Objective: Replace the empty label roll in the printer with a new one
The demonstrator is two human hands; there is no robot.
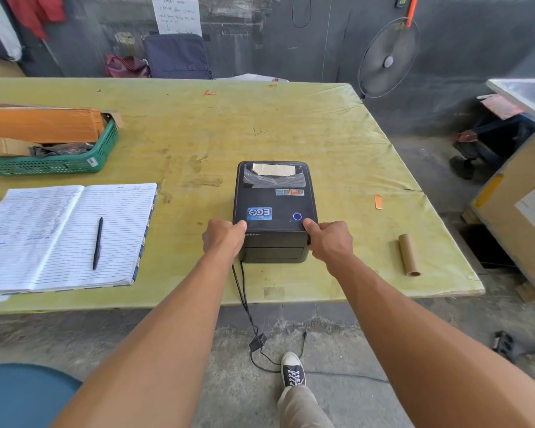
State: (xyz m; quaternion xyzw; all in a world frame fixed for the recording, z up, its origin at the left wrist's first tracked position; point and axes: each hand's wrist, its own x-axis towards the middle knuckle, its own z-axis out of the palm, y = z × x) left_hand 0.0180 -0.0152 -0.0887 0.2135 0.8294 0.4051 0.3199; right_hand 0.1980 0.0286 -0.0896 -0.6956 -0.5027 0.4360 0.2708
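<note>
On worktop [291, 118]: printer [275, 208], lid down
Hands: left hand [224, 239], right hand [329, 240] clamped on printer's sides, probably pressing lid latches
Beside: empty core [409, 254]

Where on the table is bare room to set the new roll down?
Free: the patch between printer and cardboard core, and the far stretch behind the printer. Crowded: the left side, with notebook and green basket.

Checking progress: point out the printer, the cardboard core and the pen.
printer [275, 205], head view, top lid.
cardboard core [409, 254], head view, middle of tube.
pen [97, 244], head view, mid-barrel.
</note>
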